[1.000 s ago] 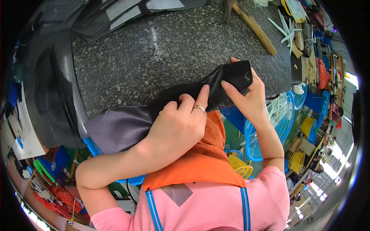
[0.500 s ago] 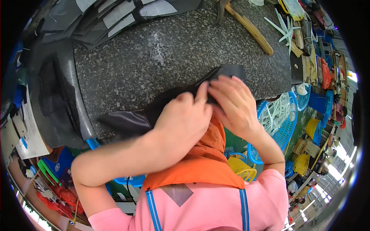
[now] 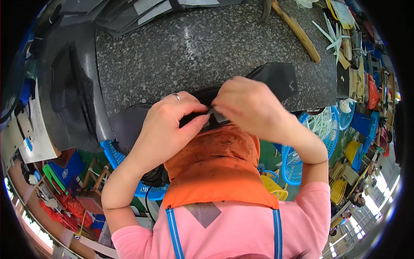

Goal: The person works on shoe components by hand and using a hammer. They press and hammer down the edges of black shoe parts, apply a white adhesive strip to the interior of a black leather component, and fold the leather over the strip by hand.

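A black leather-like piece point(image 3: 276, 81) lies along the near edge of the dark speckled stone slab point(image 3: 164, 64), partly hanging over it. My left hand point(image 3: 168, 123), with a ring on one finger, pinches the piece's near edge between thumb and fingertips. Close beside it, my right hand point(image 3: 254, 108) is closed on the same edge with its fingers curled down. A small greyish patch shows on the piece between the two hands. Its right end lies flat on the slab, while a greyish-black part spreads out at the left. The fingers hide the middle.
A wooden-handled hammer point(image 3: 297, 34) lies at the far right of the slab, near pale green strips point(image 3: 334, 39). Dark sheets point(image 3: 125, 19) are stacked at the far left. More black pieces point(image 3: 71, 99) lie left. A blue basket point(image 3: 293, 168) holding white strips stands lower right.
My hands were crossed close together over the piece; now the left has drawn back leftward and both pinch the near edge. The piece's right end is more uncovered.
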The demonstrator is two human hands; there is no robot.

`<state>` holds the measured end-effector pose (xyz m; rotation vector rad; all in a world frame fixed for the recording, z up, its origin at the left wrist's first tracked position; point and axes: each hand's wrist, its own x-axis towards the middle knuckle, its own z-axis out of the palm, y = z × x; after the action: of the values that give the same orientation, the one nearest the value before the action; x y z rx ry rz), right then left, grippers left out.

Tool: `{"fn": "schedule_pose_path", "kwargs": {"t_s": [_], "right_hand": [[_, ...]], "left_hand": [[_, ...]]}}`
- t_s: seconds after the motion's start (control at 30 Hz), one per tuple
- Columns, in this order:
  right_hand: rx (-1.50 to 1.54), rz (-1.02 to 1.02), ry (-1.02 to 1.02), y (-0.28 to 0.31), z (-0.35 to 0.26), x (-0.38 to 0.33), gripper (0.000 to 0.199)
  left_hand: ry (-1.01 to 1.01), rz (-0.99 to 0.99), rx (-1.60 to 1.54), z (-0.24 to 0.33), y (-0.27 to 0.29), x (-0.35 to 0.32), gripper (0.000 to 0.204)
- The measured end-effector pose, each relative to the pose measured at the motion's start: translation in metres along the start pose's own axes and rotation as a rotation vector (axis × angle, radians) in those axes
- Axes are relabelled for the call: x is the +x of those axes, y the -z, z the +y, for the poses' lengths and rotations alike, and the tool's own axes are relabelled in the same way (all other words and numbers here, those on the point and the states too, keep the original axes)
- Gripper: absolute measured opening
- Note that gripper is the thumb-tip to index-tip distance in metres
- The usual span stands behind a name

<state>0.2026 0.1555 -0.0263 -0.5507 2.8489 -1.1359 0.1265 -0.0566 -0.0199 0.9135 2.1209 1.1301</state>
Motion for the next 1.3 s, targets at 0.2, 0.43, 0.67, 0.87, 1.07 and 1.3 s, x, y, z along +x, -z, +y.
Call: {"fn": "schedule_pose_path", "kwargs": {"t_s": [0.2, 0.43, 0.67, 0.87, 1.07, 1.3], "right_hand": [[0.030, -0.188, 0.088, 0.004, -0.001, -0.001, 0.009], [-0.202, -0.086, 0.169, -0.006, -0.005, -0.018, 0.023], [-0.373, -0.043, 0.301, -0.012, -0.003, -0.024, 0.027], [-0.321, -0.066, 0.076, -0.018, -0.025, -0.004, 0.013], [-0.443, 0.009, 0.296, -0.031, -0.023, -0.007, 0.011], [-0.132, 0.171, 0.299, -0.009, -0.028, -0.001, 0.023]], "left_hand": [[-0.004, -0.048, 0.030, -0.005, -0.003, 0.002, 0.010], [-0.177, -0.013, 0.166, 0.002, -0.008, -0.003, 0.010], [-0.070, -0.048, 0.216, -0.001, -0.014, -0.003, 0.015], [-0.265, 0.085, 0.468, -0.009, -0.033, -0.050, 0.049], [-0.071, 0.177, 0.631, -0.052, -0.009, -0.087, 0.078], [0.174, 0.703, -0.160, -0.040, 0.010, -0.093, 0.095]]}}
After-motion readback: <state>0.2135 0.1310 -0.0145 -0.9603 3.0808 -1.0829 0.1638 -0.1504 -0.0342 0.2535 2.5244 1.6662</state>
